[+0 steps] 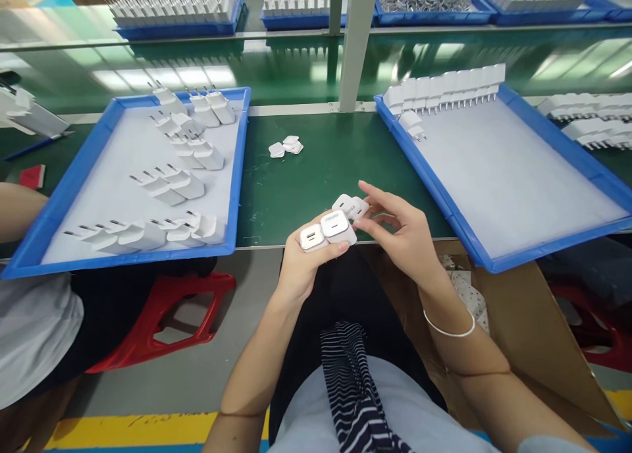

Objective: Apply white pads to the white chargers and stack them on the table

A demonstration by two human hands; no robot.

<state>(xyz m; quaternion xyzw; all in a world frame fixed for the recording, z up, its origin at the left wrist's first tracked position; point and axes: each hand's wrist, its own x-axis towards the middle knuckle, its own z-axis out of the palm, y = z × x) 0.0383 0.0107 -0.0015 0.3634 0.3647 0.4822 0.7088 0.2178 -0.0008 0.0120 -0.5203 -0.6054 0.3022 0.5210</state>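
My left hand (301, 262) is closed around white plug chargers. One charger (312, 237) shows a wide USB slot, and the charger (336, 225) beside it shows a narrow slot. Just beyond them are small white slotted pieces (342, 204), which look like end caps. My right hand (399, 232) has its thumb and fingers at the rightmost slotted piece (360, 207), the index finger raised. Whether these pieces are loose or part of further chargers, I cannot tell. Several similar small white pieces (286, 147) lie on the green table ahead.
A blue-rimmed tray (237, 176) at left holds several chargers with pins up. The right tray (429, 183) has a charger row along its back. Stocked trays (187, 28) line a shelf behind a post (356, 45). Another person's arm (20, 209) is at left, near a red stool (182, 308).
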